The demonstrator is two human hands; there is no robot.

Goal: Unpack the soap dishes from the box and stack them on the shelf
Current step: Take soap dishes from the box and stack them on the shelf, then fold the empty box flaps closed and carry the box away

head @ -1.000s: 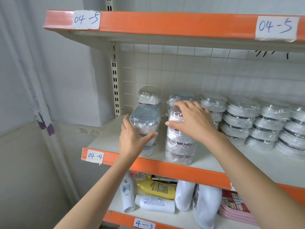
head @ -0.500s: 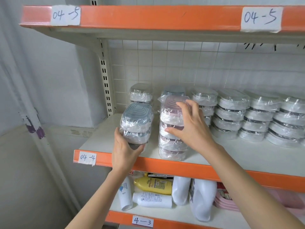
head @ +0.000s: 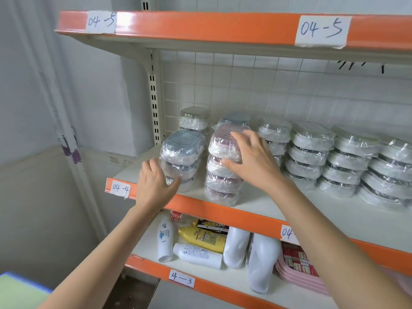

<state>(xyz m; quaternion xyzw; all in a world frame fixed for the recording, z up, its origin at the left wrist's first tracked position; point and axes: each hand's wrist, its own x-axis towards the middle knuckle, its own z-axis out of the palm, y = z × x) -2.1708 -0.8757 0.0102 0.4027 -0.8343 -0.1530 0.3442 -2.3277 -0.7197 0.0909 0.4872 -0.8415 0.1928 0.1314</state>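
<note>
From the head camera, the task looked well advanced. The middle shelf [head: 289,216] already carried many wrapped soap dishes: grey-and-white stacks [head: 310,152] ran along the right, more stood at the far left, and no box was in view, so how many remained unpacked could not be told.

At the near left edge, the left hand [head: 156,186] cupped the lower part of a short grey-lidded stack [head: 181,157], fingers curled against the wrap. Just to its right, the right hand [head: 252,161] lay spread over the top dish of a taller pink-lidded stack [head: 225,166], thumb pressed to its near side, seemingly steadying or squaring it.

Each dish sat sealed in clear film; their insides could not be seen. The shelf below held lying bottles [head: 198,255].
</note>
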